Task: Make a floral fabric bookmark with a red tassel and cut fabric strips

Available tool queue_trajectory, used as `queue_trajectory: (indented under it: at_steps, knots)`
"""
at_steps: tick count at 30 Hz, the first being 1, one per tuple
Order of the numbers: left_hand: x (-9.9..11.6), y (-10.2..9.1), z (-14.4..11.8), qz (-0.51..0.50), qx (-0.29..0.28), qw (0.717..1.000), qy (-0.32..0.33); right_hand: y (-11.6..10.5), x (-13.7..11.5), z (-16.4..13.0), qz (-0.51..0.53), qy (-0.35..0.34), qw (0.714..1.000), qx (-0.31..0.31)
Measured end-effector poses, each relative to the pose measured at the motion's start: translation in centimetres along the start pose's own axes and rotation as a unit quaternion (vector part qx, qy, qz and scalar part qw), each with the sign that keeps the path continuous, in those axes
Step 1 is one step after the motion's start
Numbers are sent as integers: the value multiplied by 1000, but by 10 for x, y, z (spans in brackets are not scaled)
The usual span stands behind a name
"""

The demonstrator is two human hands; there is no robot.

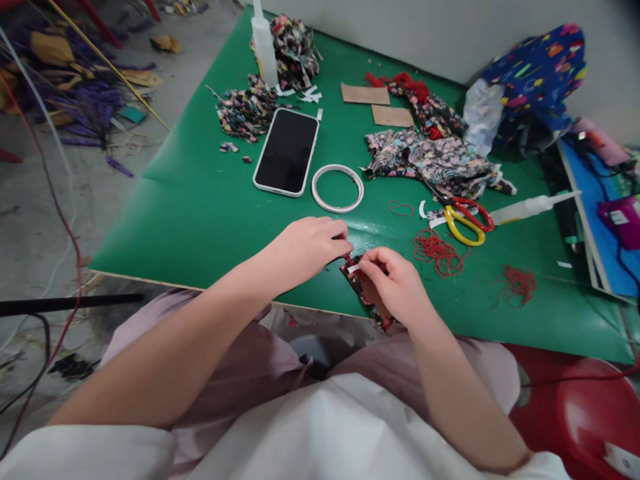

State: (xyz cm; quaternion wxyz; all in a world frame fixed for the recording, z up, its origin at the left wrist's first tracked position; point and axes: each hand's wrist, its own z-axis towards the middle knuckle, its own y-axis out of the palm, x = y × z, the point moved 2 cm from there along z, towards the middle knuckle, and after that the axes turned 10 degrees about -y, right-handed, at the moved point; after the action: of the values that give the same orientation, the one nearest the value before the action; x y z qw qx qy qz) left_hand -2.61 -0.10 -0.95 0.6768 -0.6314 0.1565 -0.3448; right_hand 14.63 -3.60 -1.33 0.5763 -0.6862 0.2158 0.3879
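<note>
My left hand [307,248] and my right hand [395,283] meet at the near edge of the green table [200,200]. Between them lies a small piece of floral-print fabric on a brown card [361,288]. My right hand's fingers pinch a short white strip at its top corner, and the palm covers most of the piece. My left hand's fingertips touch the same corner from the left, fingers curled.
A dark phone [287,151], a white tape ring [337,188], yellow-and-red scissors [465,217], two glue bottles [263,40] [530,208], red thread [437,252], floral scraps [430,160], brown cards [365,94] lie on the table. A red stool [580,407] stands at right.
</note>
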Motion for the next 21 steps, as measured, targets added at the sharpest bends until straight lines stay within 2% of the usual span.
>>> queue_trajectory:
  at_steps: [14, 21]
  knots:
    - [-1, 2, 1, -1, 9, 1000, 2, 1, -6, 5, -122, -18, 992, -6]
    - [0, 2, 1, 2, 4, 1000, 3, 2, -7, 4, -139, -30, 990, -4]
